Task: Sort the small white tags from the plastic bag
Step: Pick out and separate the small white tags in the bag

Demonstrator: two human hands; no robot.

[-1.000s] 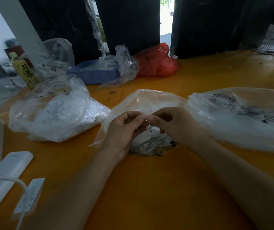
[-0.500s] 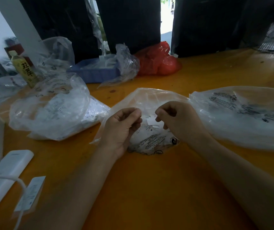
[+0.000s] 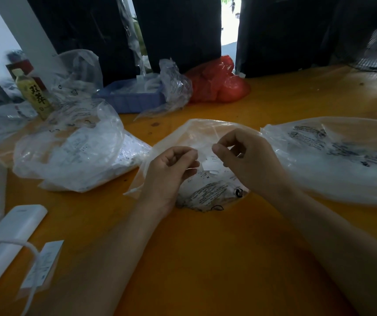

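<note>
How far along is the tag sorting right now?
Done: no sorted pile of loose tags is visible, so progress looks early. In hand: the left hand and right hand pinch the mouth of the middle bag. Left: white tags lie inside it, unsorted.

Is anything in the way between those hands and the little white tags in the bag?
Nothing visible. The left hand and right hand hover over the open plastic bag, with loose white tags lying exposed just below the fingertips.
</note>
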